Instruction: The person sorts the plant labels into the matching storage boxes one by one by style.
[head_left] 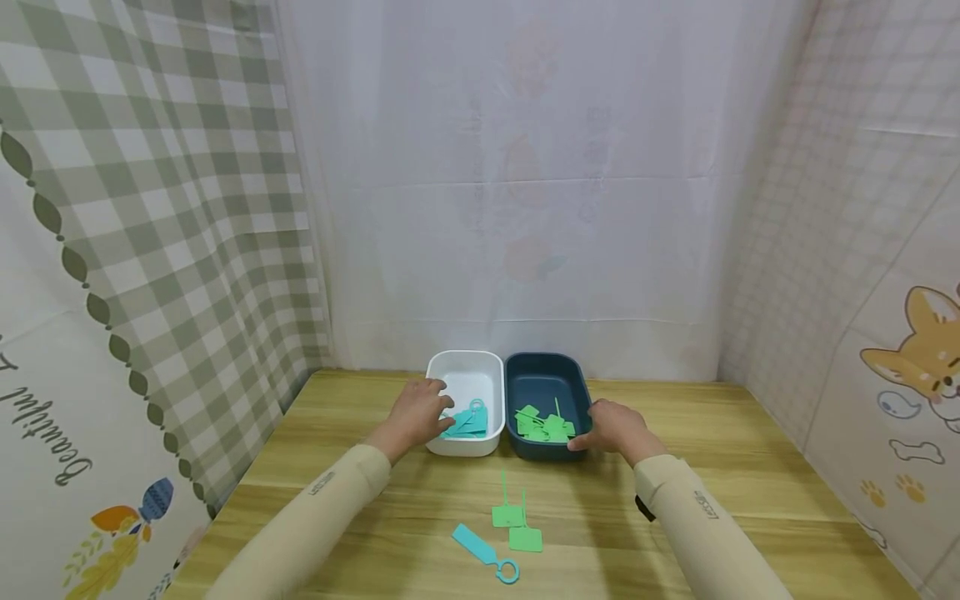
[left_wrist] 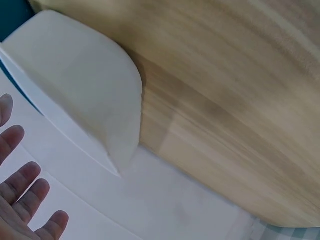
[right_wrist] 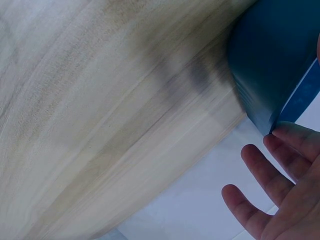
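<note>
In the head view, my left hand [head_left: 417, 414] is at the left side of a white bin [head_left: 463, 447], fingers spread and grasping nothing. Flat cyan tags with ring ends [head_left: 468, 423] lie inside that bin. The left wrist view shows the loosely bent fingers [left_wrist: 31, 197] beside the bin's wall [left_wrist: 90, 70], apart from it. My right hand [head_left: 617, 429] is at the right side of a dark blue bin [head_left: 543, 451] holding several green tags with thin tails [head_left: 553, 428]. In the right wrist view, a fingertip of the extended right hand [right_wrist: 292, 187] touches the blue bin's corner [right_wrist: 265, 65].
Both bins stand side by side near the back of the wooden table [head_left: 712, 467]. In front of them lie two green tags [head_left: 526, 540] and one cyan ring tag [head_left: 475, 543]. A white cloth [head_left: 517, 250] hangs behind, with a checked curtain [head_left: 187, 192] on the left.
</note>
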